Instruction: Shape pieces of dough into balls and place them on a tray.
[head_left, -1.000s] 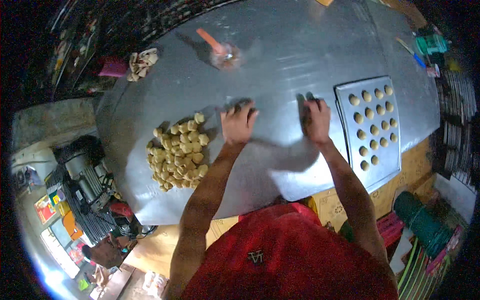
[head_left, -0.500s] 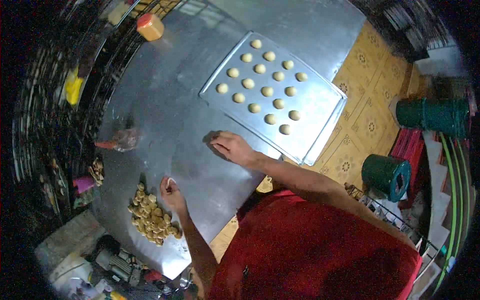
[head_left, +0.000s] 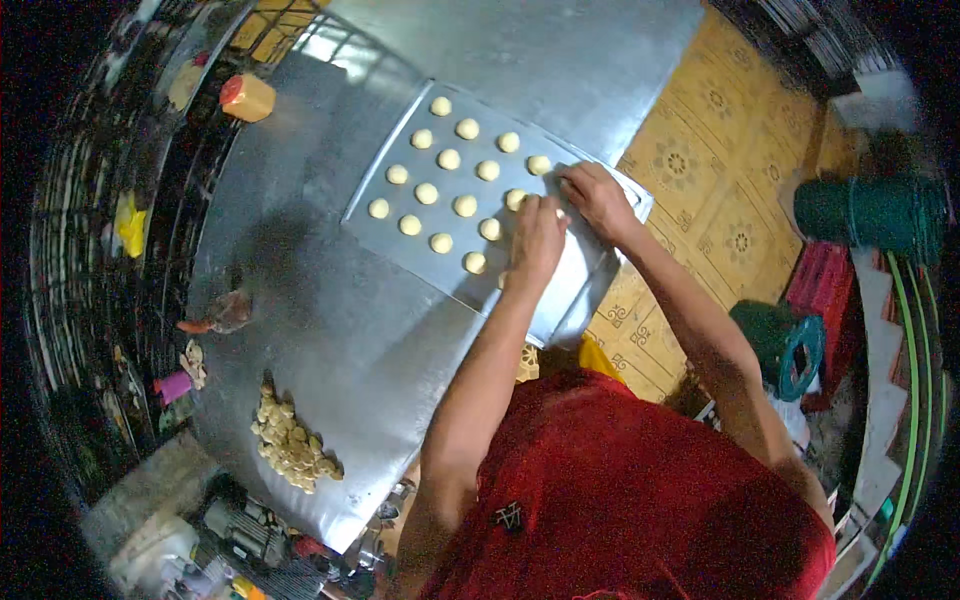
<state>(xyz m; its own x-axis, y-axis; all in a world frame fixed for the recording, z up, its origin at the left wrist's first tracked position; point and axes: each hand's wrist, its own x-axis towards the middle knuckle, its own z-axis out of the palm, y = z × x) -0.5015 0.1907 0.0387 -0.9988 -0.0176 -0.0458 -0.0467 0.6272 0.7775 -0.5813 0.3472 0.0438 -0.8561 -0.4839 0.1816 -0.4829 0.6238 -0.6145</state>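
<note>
A metal baking tray (head_left: 395, 145) lies on the steel table, bearing staggered rows of round pale dough balls (head_left: 465, 206). Over its right part is my left hand (head_left: 540, 242), fingers pinched together, with a pale bit of a dough ball showing at the fingertips. The left wrist and forearm cover some balls of the lower rows. Just right of it, by the tray's right edge, my right hand (head_left: 600, 203) is palm down with fingers curled inward. Whatever sits under its fingertips is hidden. A heap of dough pieces (head_left: 287, 440) rests at the table's near left.
An orange jar with a red lid (head_left: 247, 97) stands at the far left. A plastic bag (head_left: 230, 312) lies by the table's left edge. Dark racks line the left side. Green round containers (head_left: 778, 345) and a pink crate (head_left: 825, 290) stand on the right above the patterned floor (head_left: 680, 165).
Both hands have moved from the table surface to the tray's right part. The left came from beside the dough heap, the right from the table's middle. The view has shifted slightly.
</note>
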